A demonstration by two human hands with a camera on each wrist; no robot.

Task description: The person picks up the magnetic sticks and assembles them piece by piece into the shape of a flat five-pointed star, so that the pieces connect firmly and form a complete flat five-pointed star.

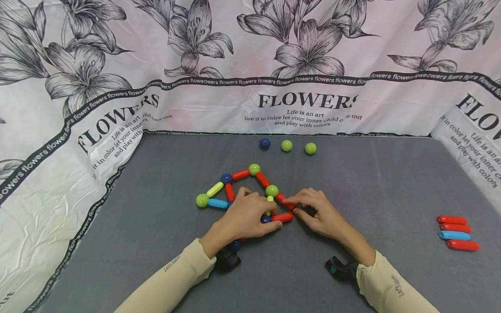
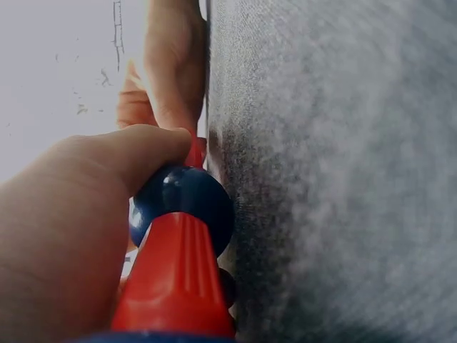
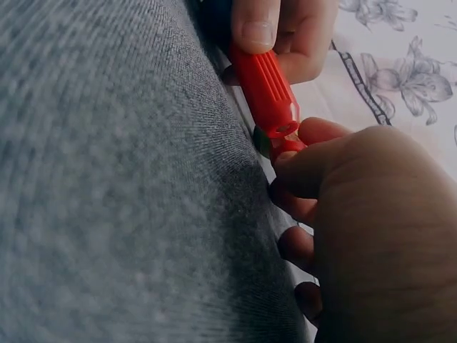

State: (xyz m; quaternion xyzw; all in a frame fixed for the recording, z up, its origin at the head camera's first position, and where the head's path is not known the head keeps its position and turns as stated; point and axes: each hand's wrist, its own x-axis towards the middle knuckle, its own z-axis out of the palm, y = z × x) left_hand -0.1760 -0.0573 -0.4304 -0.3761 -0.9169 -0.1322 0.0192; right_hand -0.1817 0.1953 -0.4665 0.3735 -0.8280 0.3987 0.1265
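The right hand [image 1: 322, 215] pinches the upper rod [image 1: 279, 198] near its free end; its other end meets the green ball [image 1: 272, 190]. The left hand [image 1: 244, 215] grips the lower rod [image 1: 282, 217] beside the blue ball [image 1: 265, 219]. The free ends lie close together; contact cannot be confirmed. Both rods appear light, stiff and smooth: hold the ribbed sides, and steady the adjoining ball, as joints may part. The frame [image 1: 214, 190] lies on grey cloth [image 1: 391, 182], loose balls [image 1: 287, 145] beyond, loose rods [image 1: 455, 235] to the right.

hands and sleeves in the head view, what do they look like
The left hand and right hand are bare. The left sleeve and right sleeve are cream with small dark lettering, and a black device shows at each wrist.
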